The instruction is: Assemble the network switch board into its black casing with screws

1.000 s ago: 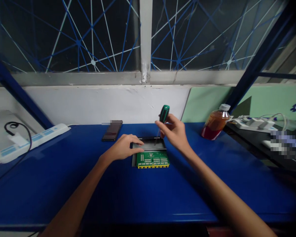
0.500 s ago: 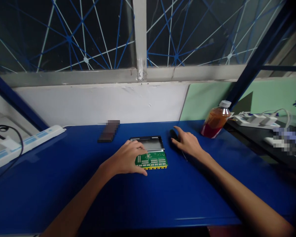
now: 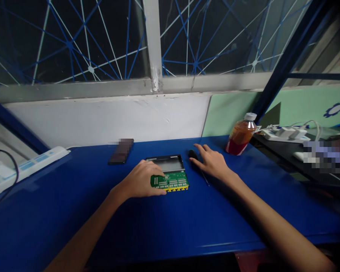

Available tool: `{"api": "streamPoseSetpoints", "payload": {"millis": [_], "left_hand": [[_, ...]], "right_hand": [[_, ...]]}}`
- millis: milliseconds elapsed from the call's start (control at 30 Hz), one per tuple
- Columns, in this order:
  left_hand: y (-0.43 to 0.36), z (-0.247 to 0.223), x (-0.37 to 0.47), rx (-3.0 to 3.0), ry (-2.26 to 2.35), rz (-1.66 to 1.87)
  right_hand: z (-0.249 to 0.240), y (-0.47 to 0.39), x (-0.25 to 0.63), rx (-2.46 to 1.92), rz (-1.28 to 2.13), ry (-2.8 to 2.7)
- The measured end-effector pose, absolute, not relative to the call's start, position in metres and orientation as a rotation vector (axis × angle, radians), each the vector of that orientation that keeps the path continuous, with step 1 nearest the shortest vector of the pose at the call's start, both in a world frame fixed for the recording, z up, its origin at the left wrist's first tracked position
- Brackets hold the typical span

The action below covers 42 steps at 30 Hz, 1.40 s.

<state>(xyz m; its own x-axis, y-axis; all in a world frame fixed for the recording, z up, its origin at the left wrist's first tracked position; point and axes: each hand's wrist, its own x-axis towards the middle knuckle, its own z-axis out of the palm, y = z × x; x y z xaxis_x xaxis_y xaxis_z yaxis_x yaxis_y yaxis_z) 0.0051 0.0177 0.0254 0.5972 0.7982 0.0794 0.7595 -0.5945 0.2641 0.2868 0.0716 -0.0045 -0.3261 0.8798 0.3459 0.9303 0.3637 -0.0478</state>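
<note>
A green circuit board (image 3: 174,180) with yellow parts along its near edge lies on the blue table (image 3: 164,226). Behind it, touching or nearly so, is an open dark case (image 3: 170,163) with a grey inside. My left hand (image 3: 141,179) grips the left end of the board, thumb at the near edge and fingers over its top. A screwdriver with a black handle (image 3: 193,154) lies to the right of the case, its thin shaft pointing toward me. Beside the handle, my right hand (image 3: 211,162) rests with fingers spread, the thumb near or touching the screwdriver.
A dark phone (image 3: 121,152) lies at the back left. On the far left is a white power strip (image 3: 34,166) with a black cable. A bottle of reddish drink (image 3: 240,135) stands at the back right. Another power strip (image 3: 289,134) sits on a black surface beyond it.
The whole view has shifted a little, so things appear further left. My right hand's fingers have spread more beside the screwdriver. My left hand stays on the board.
</note>
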Motion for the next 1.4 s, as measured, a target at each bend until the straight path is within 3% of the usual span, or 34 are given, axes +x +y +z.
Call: {"api": "streamPoseSetpoints", "payload": {"millis": [100, 333, 533, 733, 1100, 1400], "left_hand": [[0.019, 0.027, 0.002, 2.586, 1.276, 0.295], [0.02, 0.031, -0.003, 2.544, 1.195, 0.281], [0.023, 0.029, -0.003, 2.507, 1.207, 0.323], [0.029, 0.041, -0.023, 2.546, 1.334, 0.582], [0.036, 0.046, -0.05, 2.424, 1.351, 0.467], [0.037, 0.047, -0.049, 2.279, 1.397, 0.358]], "right_hand": [[0.008, 0.064, 0.283, -1.435, -0.103, -2.212], [0.022, 0.043, 0.264, -0.862, 0.567, -2.373], [0.012, 0.045, 0.261, -0.834, 0.564, -2.399], [0.007, 0.05, 0.259, -0.902, 0.551, -2.293], [0.005, 0.052, 0.258, -0.997, 0.556, -2.231], [0.008, 0.052, 0.264, -1.142, 0.835, -2.215]]}}
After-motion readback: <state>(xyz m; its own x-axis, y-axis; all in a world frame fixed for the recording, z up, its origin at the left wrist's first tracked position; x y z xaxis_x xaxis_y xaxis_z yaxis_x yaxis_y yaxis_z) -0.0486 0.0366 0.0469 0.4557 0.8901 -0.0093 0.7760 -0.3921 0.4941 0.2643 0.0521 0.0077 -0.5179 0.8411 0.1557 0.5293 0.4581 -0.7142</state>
